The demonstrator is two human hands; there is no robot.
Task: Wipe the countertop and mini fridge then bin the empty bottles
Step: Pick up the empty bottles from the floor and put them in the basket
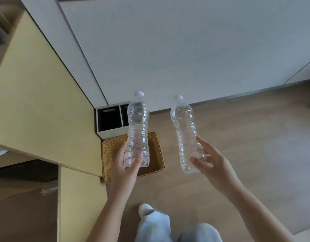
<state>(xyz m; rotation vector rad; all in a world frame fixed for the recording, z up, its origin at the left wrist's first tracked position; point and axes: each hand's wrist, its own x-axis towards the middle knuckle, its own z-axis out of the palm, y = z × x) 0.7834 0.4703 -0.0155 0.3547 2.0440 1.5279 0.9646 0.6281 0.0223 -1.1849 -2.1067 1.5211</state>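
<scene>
I hold two clear, empty plastic bottles with white caps, one in each hand. My left hand (126, 166) grips the base of the left bottle (138, 126), which stands nearly upright above a wicker basket (108, 151) on the floor. My right hand (212, 162) holds the lower part of the right bottle (184, 130), tilted slightly left, over bare wooden floor. A pale green two-compartment bin (109, 120) with dark openings stands on the floor just behind the basket, partly hidden by the left bottle.
A cream-yellow countertop (37, 102) runs along the left, with a dark recess below it at the lower left. White cabinet fronts (185, 49) fill the back. My legs and one shoe (145, 209) show at the bottom.
</scene>
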